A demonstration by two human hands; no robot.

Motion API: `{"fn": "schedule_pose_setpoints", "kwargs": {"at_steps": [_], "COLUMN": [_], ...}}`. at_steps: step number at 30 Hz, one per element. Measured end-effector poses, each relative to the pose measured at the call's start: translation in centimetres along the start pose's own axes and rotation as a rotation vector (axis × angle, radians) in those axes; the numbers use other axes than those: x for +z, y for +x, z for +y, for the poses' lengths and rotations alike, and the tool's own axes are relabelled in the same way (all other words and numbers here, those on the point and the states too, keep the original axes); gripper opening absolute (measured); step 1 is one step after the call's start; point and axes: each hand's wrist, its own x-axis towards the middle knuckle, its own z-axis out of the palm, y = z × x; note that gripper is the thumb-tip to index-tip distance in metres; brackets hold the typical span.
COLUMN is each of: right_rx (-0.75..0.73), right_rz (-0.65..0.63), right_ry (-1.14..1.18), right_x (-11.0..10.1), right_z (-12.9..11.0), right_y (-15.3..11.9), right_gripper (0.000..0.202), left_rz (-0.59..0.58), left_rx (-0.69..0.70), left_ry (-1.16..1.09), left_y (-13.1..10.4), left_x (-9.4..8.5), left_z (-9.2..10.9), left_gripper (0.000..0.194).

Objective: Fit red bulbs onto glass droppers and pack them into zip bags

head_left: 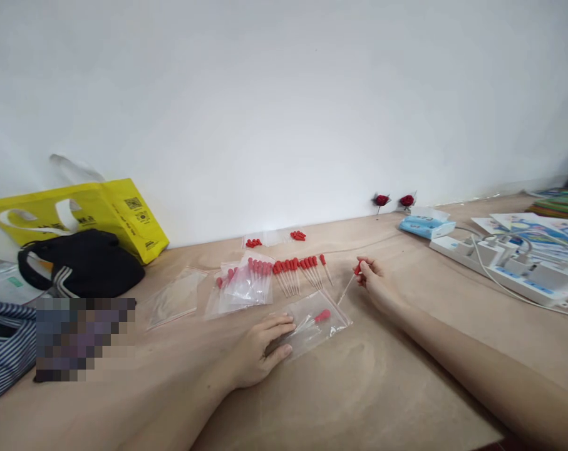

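Observation:
My right hand [371,275] pinches a dropper [345,289] by its red bulb, its thin clear tube slanting down to the left. The tube's tip is close to the opening side of a clear zip bag [334,326]. In that bag lies another red-bulbed dropper [322,316]. My left hand [262,347] holds the bag's left end, thumb and fingers on either side of the plastic. Behind the bag, several loose droppers [293,275] lie in a row, bulbs pointing away. Left of them are filled zip bags [241,291] with droppers inside.
Flat clear bags [178,297] lie at left. Small bags with red bulbs [297,236] rest near the wall. A yellow bag [138,219] and black cloth item [100,263] stand far left. Right are a tissue pack [424,227], power strip [504,272] with cables, and papers [542,228].

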Motion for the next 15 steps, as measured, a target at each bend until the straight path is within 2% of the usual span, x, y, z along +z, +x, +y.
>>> {"fn": "schedule_pose_setpoints", "kwargs": {"at_steps": [6,9,12,15], "right_rx": [0.078,0.126,0.211,0.245], "right_rz": [0.05,0.034,-0.06,-0.21], "right_ry": [0.073,0.138,0.167,0.116], "right_x": [1.1,1.4,1.8,2.0], "right_z": [0.2,0.1,-0.3,-0.6], "right_y": [-0.6,-1.2,-2.2,-3.1], "right_gripper": [0.017,0.009,0.007,0.014], "left_rz": [-0.004,0.001,-0.013,-0.018], "left_rx": [-0.006,-0.005,-0.026,-0.066], "left_ry": [-0.009,-0.006,0.012,0.025], "left_y": [0.1,0.1,0.2,0.2], "left_x": [0.0,-0.1,-0.1,-0.2], "left_z": [0.1,0.3,0.5,0.6], "left_gripper": [0.036,0.035,0.036,0.041]}}
